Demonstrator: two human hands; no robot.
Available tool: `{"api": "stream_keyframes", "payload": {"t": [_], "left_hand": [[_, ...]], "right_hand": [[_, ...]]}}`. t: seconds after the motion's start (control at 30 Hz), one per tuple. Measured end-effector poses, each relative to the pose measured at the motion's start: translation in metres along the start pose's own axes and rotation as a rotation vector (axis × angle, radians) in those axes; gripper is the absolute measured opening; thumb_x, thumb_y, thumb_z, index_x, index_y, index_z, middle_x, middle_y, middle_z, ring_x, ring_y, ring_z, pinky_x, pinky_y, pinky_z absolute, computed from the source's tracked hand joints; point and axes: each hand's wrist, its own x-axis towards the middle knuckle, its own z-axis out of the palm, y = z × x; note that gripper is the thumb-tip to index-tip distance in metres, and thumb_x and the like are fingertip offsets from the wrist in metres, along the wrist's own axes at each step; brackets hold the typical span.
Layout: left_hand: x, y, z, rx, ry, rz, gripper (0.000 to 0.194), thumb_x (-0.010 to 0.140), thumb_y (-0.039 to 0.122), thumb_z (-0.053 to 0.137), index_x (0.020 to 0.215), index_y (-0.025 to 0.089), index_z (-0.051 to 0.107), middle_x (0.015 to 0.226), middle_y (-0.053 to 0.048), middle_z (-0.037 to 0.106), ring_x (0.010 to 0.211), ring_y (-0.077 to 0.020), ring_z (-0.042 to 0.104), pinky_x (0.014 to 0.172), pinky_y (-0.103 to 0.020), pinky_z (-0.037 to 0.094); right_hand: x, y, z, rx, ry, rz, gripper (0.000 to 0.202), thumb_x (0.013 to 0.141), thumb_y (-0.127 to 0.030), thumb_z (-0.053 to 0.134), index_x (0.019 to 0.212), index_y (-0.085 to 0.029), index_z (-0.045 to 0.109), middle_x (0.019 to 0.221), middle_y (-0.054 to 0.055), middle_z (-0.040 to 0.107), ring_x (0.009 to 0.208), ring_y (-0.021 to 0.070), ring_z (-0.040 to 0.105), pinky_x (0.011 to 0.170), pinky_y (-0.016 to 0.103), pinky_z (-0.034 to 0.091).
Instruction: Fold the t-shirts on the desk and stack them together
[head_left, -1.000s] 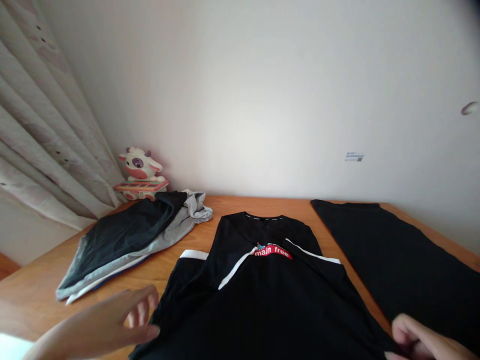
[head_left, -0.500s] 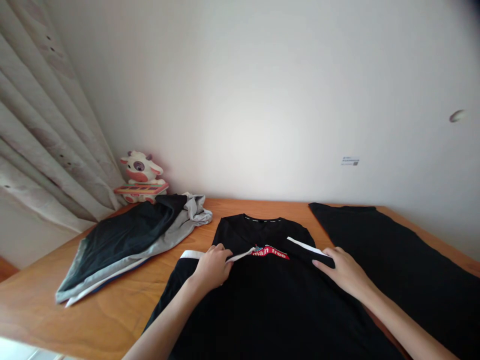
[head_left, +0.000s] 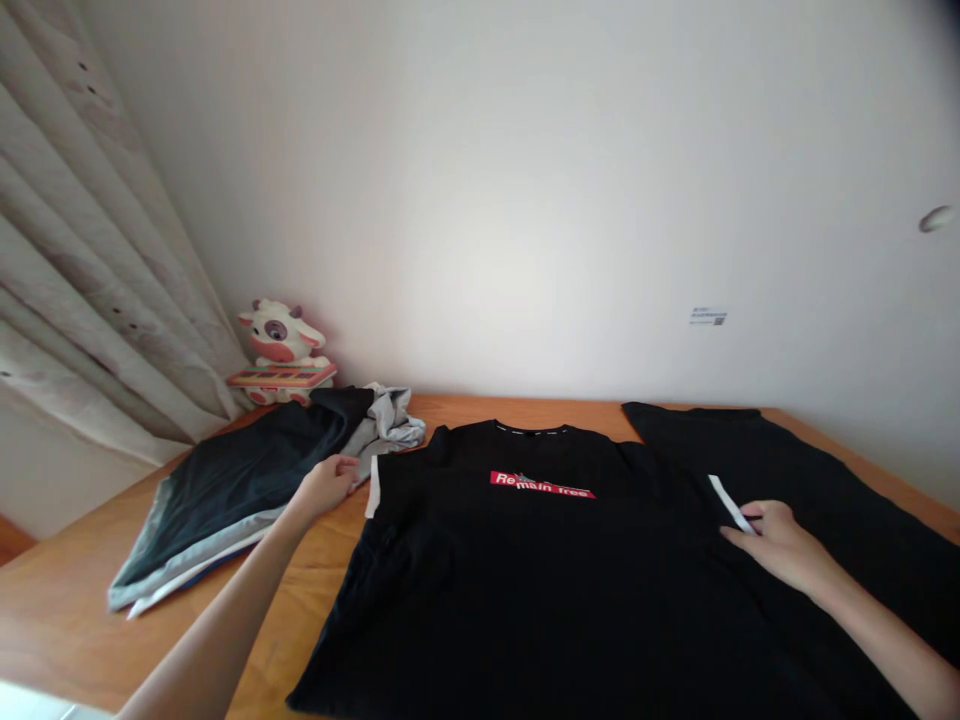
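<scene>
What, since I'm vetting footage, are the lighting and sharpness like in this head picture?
Head view: the wall is brightest around its middle; head view: the black shirt is so dark that its lower folds hardly show; head view: the printed label is too small and blurred to read.

Domestic interior, a room in a home. You stand at a broad wooden surface (head_left: 60,620) across the lower frame, where everyday clothing lies: a printed black T-shirt (head_left: 555,590) at lower centre, a stack of grey and dark garments (head_left: 232,490) at lower left, and a black garment (head_left: 795,470) at lower right. Household character is further shown by the patterned curtain (head_left: 90,250) at upper left, the toy cow with a small keyboard (head_left: 283,345) at centre left, and the pale, plain wall (head_left: 525,200) facing you.
</scene>
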Motion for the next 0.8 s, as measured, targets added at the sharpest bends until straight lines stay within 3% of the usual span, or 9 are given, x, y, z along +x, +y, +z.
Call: {"api": "stream_keyframes", "payload": {"t": [0.07, 0.13, 0.23, 0.3, 0.4, 0.53, 0.67, 0.73, 0.8], "left_hand": [[-0.007, 0.010, 0.008, 0.111, 0.091, 0.106, 0.033, 0.076, 0.031, 0.061, 0.104, 0.016, 0.068, 0.096, -0.011, 0.073, 0.093, -0.0294, 0.070, 0.086, -0.038, 0.053], [-0.021, 0.031, 0.027, 0.226, 0.117, 0.354, 0.033, 0.084, 0.030, 0.056, 0.111, 0.016, 0.068, 0.114, -0.014, 0.071, 0.110, -0.0305, 0.067, 0.101, -0.042, 0.049], [-0.044, 0.066, 0.062, 0.301, -0.057, 0.715, 0.032, 0.097, 0.035, 0.047, 0.118, 0.021, 0.068, 0.132, -0.012, 0.067, 0.128, -0.0276, 0.060, 0.114, -0.043, 0.042], [-0.055, 0.077, 0.082, 0.325, -0.200, 0.788, 0.042, 0.101, 0.041, 0.044, 0.136, 0.023, 0.061, 0.150, -0.011, 0.057, 0.141, -0.0270, 0.050, 0.119, -0.044, 0.038], [-0.067, 0.069, 0.101, 0.419, -0.313, 0.635, 0.065, 0.102, 0.054, 0.040, 0.159, 0.021, 0.036, 0.165, -0.012, 0.038, 0.153, -0.0323, 0.033, 0.124, -0.054, 0.028], [-0.081, 0.042, 0.100, 0.594, -0.237, 0.371, 0.075, 0.100, 0.062, 0.039, 0.162, 0.021, 0.030, 0.168, -0.015, 0.030, 0.155, -0.0438, 0.023, 0.119, -0.069, 0.022], [-0.078, 0.032, 0.078, 0.578, -0.178, 0.385, 0.064, 0.101, 0.059, 0.036, 0.152, 0.023, 0.048, 0.158, -0.014, 0.050, 0.145, -0.0367, 0.045, 0.116, -0.055, 0.037], [-0.064, 0.027, 0.066, 0.572, -0.073, 0.312, 0.056, 0.103, 0.051, 0.034, 0.143, 0.019, 0.057, 0.149, -0.015, 0.057, 0.135, -0.0342, 0.055, 0.110, -0.050, 0.043], [-0.049, 0.018, 0.055, 0.592, 0.032, 0.178, 0.054, 0.102, 0.047, 0.034, 0.139, 0.015, 0.058, 0.149, -0.017, 0.056, 0.134, -0.0369, 0.054, 0.108, -0.053, 0.044]], "right_hand": [[-0.007, -0.019, -0.002, -0.115, -0.024, -0.032, 0.054, 0.078, -0.042, 0.058, 0.122, -0.011, 0.061, 0.102, 0.022, 0.071, 0.090, 0.0368, 0.072, 0.074, 0.045, 0.057], [-0.015, -0.052, -0.006, -0.232, 0.051, -0.169, 0.054, 0.088, -0.043, 0.046, 0.132, -0.013, 0.058, 0.122, 0.025, 0.066, 0.106, 0.0418, 0.067, 0.078, 0.051, 0.055], [-0.026, -0.103, -0.006, -0.215, 0.027, -0.419, 0.048, 0.096, -0.043, 0.036, 0.124, -0.018, 0.065, 0.133, 0.020, 0.063, 0.118, 0.0377, 0.063, 0.089, 0.051, 0.055], [-0.033, -0.127, -0.001, -0.181, -0.056, -0.554, 0.051, 0.098, -0.045, 0.036, 0.129, -0.019, 0.066, 0.143, 0.017, 0.059, 0.129, 0.0337, 0.058, 0.103, 0.049, 0.050], [-0.044, -0.139, 0.010, -0.235, -0.187, -0.577, 0.059, 0.101, -0.051, 0.033, 0.144, -0.020, 0.058, 0.152, 0.016, 0.054, 0.140, 0.0320, 0.051, 0.113, 0.050, 0.042], [-0.058, -0.130, 0.014, -0.401, -0.252, -0.294, 0.074, 0.100, -0.060, 0.030, 0.152, -0.011, 0.049, 0.153, 0.023, 0.052, 0.139, 0.0412, 0.051, 0.108, 0.058, 0.044], [-0.066, -0.132, 0.011, -0.457, -0.256, -0.258, 0.073, 0.099, -0.061, 0.030, 0.151, -0.014, 0.053, 0.156, 0.023, 0.049, 0.142, 0.0462, 0.045, 0.107, 0.071, 0.037], [-0.066, -0.140, 0.010, -0.445, -0.220, -0.344, 0.068, 0.100, -0.054, 0.030, 0.148, -0.013, 0.055, 0.155, 0.023, 0.049, 0.146, 0.0434, 0.041, 0.112, 0.072, 0.030], [-0.065, -0.150, 0.011, -0.387, -0.203, -0.448, 0.063, 0.101, -0.049, 0.030, 0.147, -0.014, 0.056, 0.157, 0.021, 0.047, 0.150, 0.0383, 0.037, 0.117, 0.070, 0.025]]}}
